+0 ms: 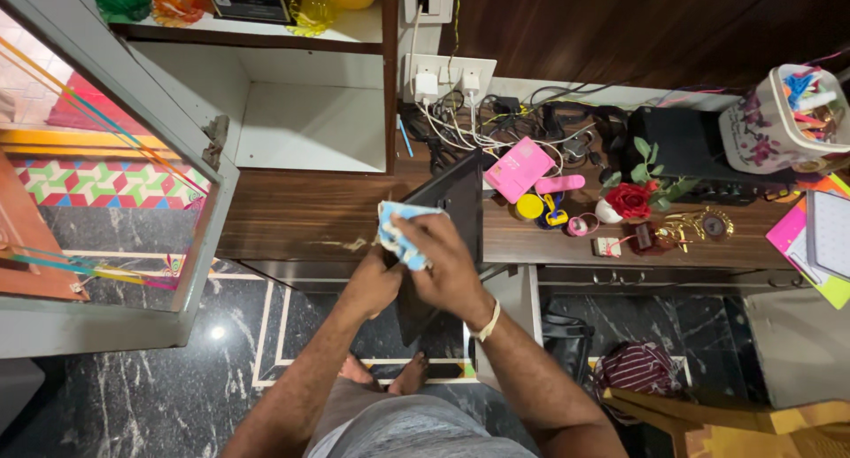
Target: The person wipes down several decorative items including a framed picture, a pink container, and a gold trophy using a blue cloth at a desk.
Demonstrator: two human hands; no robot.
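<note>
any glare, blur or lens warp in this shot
Head view: one small bright glare spot on the glossy black marble floor; strong wide-angle warp bends the grey cabinet door and the desk edge; the right hand, the light blue cloth and the black panel look fairly sharp; the dark top right wall is dim.

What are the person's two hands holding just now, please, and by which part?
The right hand presses a bunched light-blue cloth against a dark flat panel. The left hand grips that panel at its lower left edge, steadying it at the desk.
</note>
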